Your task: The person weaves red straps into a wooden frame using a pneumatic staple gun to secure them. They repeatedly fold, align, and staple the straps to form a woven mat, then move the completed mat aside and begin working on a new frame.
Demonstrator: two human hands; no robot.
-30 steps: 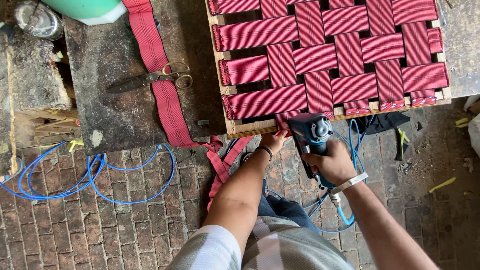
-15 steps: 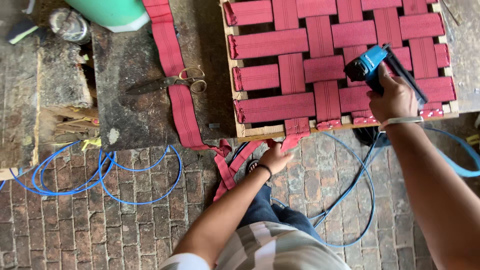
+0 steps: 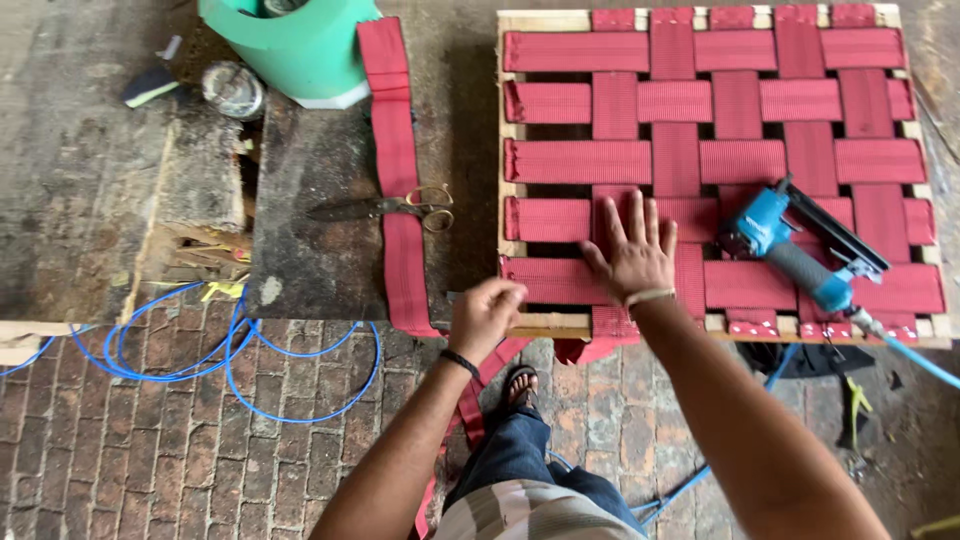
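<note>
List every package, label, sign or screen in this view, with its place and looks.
Green container: far edge of the bench, left of the loose red strap; rounded, mint green with a white base, no label visible.
Small round tin: just left of the green container; grey, dusty top.
No signs or screens show.

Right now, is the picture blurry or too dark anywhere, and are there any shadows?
Head view: even daylight, no glare. The red woven webbing and blue staple gun look sharp. The left hand is a bit smeared; the right hand, flat on the webbing, is clear. A soft shadow lies left of the wooden frame. The dark bench top hides detail around the scissors.
</note>
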